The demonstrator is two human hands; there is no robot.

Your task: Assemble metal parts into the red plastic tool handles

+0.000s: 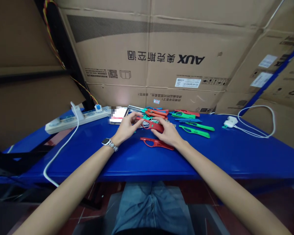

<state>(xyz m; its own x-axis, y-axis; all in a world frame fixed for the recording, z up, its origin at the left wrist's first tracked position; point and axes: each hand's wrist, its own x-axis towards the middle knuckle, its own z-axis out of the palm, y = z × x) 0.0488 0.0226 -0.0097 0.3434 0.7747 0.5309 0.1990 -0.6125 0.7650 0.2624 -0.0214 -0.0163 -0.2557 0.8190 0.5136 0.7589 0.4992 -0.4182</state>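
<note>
Red plastic lighter shell [154, 125] held between both hands, just above the blue table [235, 156], mid-table, slightly far of centre. Right hand [168, 132] curled over its right end, fingers closed on it. Left hand [127, 127] pinches the left end, thumb and fingertips narrow, touching the metal nozzle part; exact grip point partly hidden. Wristwatch [109, 143] on the left wrist.

Second red shell [156, 143] lies flat on the table just near of the right hand, touching or nearly touching the palm edge, can't tell which. Far of the hands: pile of red, green and blue lighter parts with metal tubes [149, 112], tangled. Right of the hands: two green shells [197, 129] lying apart from the pile, a blue strip [187, 120] just far of them.

Far left: white power strip [73, 119] with a white plug and cable [61, 147] trailing off the near-left table edge. Phone [117, 115], screen blurred, between strip and pile. Far right: white charger with looped cable [257, 124]. Cardboard boxes [161, 58] stand behind the table. Person's jeans [149, 202] visible below the near edge.
</note>
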